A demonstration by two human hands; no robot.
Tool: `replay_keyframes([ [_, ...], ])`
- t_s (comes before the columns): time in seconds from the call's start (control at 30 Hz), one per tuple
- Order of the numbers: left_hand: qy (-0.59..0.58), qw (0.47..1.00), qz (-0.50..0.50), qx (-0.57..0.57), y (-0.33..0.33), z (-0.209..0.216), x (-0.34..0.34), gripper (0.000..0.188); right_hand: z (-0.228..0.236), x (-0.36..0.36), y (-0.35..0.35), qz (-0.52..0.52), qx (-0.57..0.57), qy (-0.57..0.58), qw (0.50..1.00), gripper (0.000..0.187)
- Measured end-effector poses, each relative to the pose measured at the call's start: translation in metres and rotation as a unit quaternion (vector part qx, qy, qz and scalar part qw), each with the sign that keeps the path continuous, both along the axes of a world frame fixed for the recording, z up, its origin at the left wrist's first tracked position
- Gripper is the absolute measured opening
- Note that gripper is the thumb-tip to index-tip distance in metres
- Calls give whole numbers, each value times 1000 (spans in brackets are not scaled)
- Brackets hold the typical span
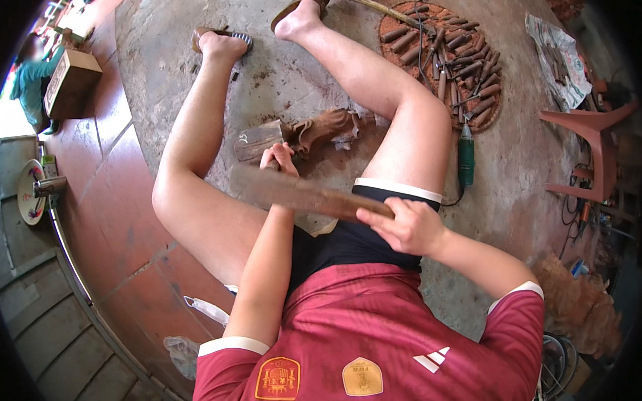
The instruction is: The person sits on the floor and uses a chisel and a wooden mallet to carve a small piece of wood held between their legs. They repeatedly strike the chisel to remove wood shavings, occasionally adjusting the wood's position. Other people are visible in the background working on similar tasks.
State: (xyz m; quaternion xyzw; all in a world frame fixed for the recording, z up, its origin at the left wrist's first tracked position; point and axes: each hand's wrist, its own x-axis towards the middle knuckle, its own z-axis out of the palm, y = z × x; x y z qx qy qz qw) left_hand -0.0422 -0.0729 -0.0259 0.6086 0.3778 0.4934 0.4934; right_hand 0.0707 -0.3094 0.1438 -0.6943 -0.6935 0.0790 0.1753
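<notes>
Head view: white handwritten marks [243, 137] stand on the blocky end of a carved wooden piece [306, 135], and the red shirt [380, 318] carries two crests [279, 378] and a white striped emblem [432, 359] (print on a white sheet [573, 90] is too small to read). The carved piece lies on the concrete floor [161, 86], inward from its edge with the red tiles [107, 184], just beyond the left hand [280, 158], closed around a mostly hidden dark handle [272, 165]. Apart from it, the right hand [408, 227] grips a blurred wooden bat [310, 194] by its narrow end.

wooden club [303, 195]: blurred, aslant | carved wood [327, 131]: brown, on floor [290, 77]
</notes>
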Motion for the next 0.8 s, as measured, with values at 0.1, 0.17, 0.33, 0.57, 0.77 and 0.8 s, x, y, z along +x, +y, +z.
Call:
replay_keyframes([
  [0.1,-34,999,-22,-34,0,10,0,43,5,-1,0,42,72,-11,996,57],
  [0.17,-29,999,-19,-25,-2,15,3,42,-3,2,-4,62,76,-34,995,58],
  [0.33,22,999,0,47,0,20,3,37,-5,-1,10,35,5,-25,999,64],
  [0.57,-64,994,27,88,3,-12,8,31,9,-2,18,5,-40,29,999,53],
  [0.77,115,990,-27,-75,7,-4,14,36,-11,4,2,-30,39,186,981,72],
  [0.8,94,992,-43,-67,11,1,15,35,-16,5,3,-47,49,210,975,73],
])
